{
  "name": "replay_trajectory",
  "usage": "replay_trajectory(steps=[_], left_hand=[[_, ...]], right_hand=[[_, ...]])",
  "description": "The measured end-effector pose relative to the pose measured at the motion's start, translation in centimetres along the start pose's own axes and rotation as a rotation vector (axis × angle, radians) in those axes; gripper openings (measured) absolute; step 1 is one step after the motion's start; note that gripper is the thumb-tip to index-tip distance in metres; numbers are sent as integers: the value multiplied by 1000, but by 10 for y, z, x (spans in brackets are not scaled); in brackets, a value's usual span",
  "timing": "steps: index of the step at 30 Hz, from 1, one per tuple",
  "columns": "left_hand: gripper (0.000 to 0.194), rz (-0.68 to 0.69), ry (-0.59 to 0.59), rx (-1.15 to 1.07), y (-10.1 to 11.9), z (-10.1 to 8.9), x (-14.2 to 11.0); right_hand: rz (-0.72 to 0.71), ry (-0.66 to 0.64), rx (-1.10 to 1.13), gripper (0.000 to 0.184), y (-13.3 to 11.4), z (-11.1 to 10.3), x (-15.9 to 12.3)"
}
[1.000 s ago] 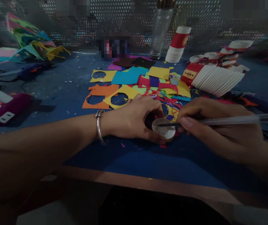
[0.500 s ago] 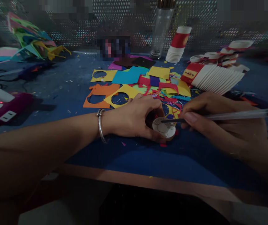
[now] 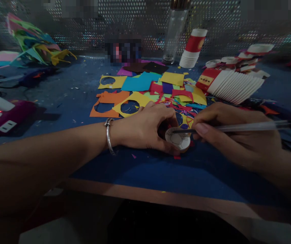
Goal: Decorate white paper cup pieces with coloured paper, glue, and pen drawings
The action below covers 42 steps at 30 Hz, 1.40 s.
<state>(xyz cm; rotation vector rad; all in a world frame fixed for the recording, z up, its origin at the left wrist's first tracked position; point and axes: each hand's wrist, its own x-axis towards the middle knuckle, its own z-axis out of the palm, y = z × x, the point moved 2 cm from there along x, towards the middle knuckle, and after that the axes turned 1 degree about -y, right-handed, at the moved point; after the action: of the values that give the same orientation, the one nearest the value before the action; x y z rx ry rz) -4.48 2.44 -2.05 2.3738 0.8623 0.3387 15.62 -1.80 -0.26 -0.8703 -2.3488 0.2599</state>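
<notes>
One already ray-marked paper disc (image 3: 181,141) is held by the left hand (image 3: 148,127); a pen (image 3: 249,126) is pinched by the right hand (image 3: 239,144).

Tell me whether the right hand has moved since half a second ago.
Yes. The right hand, holding the pen, has shifted slightly left in the view, judged against the lying cup stack.
</notes>
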Motion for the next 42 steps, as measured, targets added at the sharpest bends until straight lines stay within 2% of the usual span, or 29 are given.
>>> replay_trajectory(steps=[15,21,33,42], left_hand=[[51,-3,-9,-10,0,0,0],[51,-16,-15,3,1,-1,0],[52,-14,-5,-2,-1,-1,1],[51,-17,-17,-12,1,-2,1]], right_hand=[[13,23,-12,17,0,-3,2],[28,-34,-4,14,-1,-4,1],[56,12,0,16,3,-1,2],[11,35,-42,15,0,-6,4]])
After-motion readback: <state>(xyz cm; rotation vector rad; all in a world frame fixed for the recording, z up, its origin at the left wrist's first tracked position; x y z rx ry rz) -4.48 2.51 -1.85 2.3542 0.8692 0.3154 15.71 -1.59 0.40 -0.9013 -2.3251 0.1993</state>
